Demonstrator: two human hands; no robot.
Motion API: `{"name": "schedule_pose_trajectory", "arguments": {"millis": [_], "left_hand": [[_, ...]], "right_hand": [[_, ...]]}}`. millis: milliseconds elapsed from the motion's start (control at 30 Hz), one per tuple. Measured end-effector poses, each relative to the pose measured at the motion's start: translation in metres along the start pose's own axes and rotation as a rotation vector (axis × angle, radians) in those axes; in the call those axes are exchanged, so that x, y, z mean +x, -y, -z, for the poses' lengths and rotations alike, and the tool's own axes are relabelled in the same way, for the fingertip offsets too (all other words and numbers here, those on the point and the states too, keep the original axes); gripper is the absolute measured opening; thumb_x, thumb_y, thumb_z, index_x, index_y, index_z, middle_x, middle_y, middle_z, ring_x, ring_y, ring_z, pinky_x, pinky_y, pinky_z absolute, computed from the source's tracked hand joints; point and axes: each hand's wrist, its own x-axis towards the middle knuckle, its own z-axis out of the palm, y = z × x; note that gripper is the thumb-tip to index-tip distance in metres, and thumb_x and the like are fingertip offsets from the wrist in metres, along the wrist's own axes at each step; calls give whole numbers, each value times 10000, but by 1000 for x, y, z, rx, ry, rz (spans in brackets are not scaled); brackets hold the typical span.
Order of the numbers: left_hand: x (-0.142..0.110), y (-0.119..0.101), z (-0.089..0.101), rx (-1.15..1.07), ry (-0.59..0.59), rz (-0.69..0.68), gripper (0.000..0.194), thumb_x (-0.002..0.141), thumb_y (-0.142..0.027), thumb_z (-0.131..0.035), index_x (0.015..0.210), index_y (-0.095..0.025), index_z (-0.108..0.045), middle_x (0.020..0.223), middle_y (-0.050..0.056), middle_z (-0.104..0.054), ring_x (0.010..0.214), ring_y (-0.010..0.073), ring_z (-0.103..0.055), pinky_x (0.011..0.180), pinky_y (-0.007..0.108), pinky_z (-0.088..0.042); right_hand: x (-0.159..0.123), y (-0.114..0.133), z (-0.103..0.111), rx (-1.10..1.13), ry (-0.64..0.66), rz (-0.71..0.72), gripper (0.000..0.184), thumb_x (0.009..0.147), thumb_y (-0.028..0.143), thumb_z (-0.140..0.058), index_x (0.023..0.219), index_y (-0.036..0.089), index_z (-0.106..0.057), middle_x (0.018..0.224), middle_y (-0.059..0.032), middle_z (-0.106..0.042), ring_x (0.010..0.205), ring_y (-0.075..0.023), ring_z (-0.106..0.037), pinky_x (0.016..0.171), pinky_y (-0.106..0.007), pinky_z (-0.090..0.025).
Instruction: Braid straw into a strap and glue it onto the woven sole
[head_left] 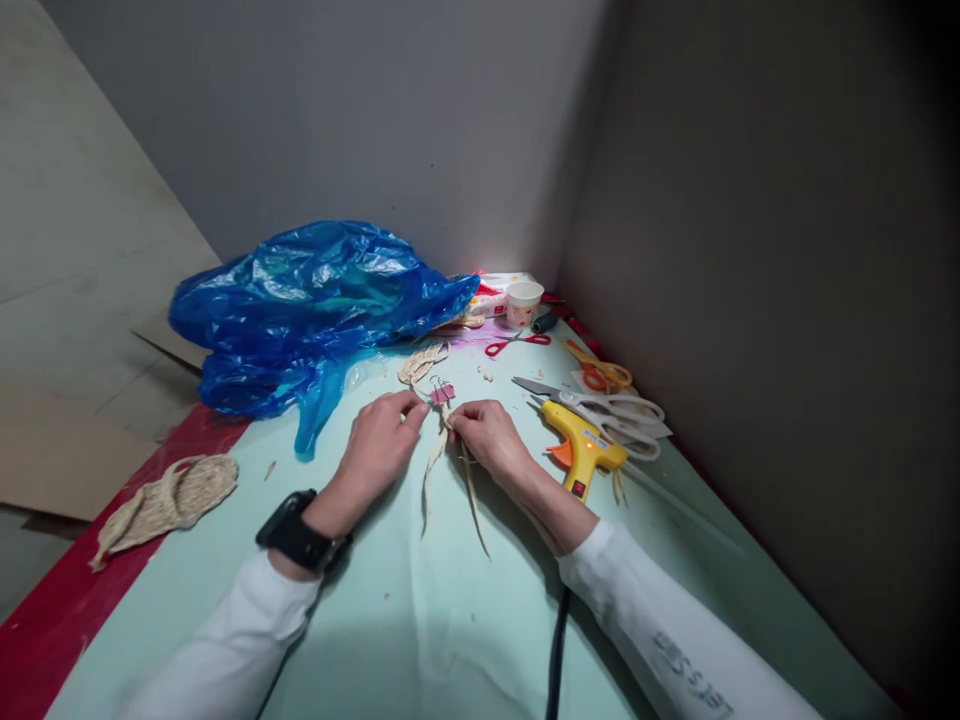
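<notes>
A pink binder clip (443,394) sits on a braid of pale straw-like strands (444,425) at the middle of the table. Beyond the clip, the finished-looking braided part (422,364) lies coiled on the table. My right hand (487,435) pinches the strands just below the clip, and two loose ends trail toward me. My left hand (382,440) is closed at the clip's left side, thumb and forefinger together; whether a strand is between them is too small to make out.
At the left edge lies a woven straw sole shape (172,498). A blue plastic bag (322,300) fills the back left. To the right are a yellow glue gun (581,440), white-handled scissors (600,405), orange scissors (600,365) and red scissors (517,343). A paper cup (523,303) stands behind.
</notes>
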Motion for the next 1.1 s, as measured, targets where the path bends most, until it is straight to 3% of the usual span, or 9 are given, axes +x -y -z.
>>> {"name": "schedule_pose_trajectory", "arguments": {"millis": [133, 267, 433, 600, 800, 1100], "left_hand": [[17, 14, -5, -195, 237, 25, 294, 942, -323, -453, 773, -145, -614, 490, -51, -448, 395, 89, -365, 420, 229, -294], [19, 17, -10, -238, 324, 43, 242, 962, -329, -506, 866, -130, -606, 636, -45, -547, 431, 57, -408, 422, 194, -348], [15, 10, -5, -114, 236, 18, 240, 938, -327, -563, 823, -127, -628, 733, -10, -614, 646, 117, -589, 627, 280, -512], [5, 1, -8, 38, 83, 39, 212, 928, -328, -576, 878, -135, -648, 898, 39, -664, 883, 185, -637, 821, 396, -522], [10, 13, -20, -11, 118, 35, 259, 931, -336, -578, 1086, -135, -629, 1040, 67, -669, 877, 181, -657, 781, 381, -560], [12, 7, -22, -65, 69, 68, 284, 930, -338, -578, 1131, -142, -619, 1103, 81, -657, 944, 203, -650, 824, 413, -554]], "right_hand": [[-2, -1, 0, 6, 26, 6, 257, 976, 348, -575, 946, 101, -641, 870, -28, -644, 741, -126, -625, 680, -272, -542], [-6, 1, 3, -39, 32, 36, 264, 984, 344, -563, 911, 102, -639, 839, -20, -642, 731, -123, -625, 692, -276, -541], [-15, 10, 6, -243, -29, 71, 272, 989, 333, -550, 859, 109, -632, 809, -15, -632, 774, -137, -624, 764, -313, -529], [-25, 19, 2, -467, -89, 64, 197, 992, 251, -526, 908, 109, -633, 807, -23, -622, 795, -155, -620, 795, -342, -513], [-30, 19, -3, -605, -88, 102, 136, 961, 181, -514, 972, 119, -635, 745, -11, -603, 688, -151, -586, 689, -298, -481], [-35, 14, -1, -694, -120, 155, 169, 974, 170, -474, 949, 142, -639, 725, 6, -577, 599, -120, -512, 558, -234, -347]]}}
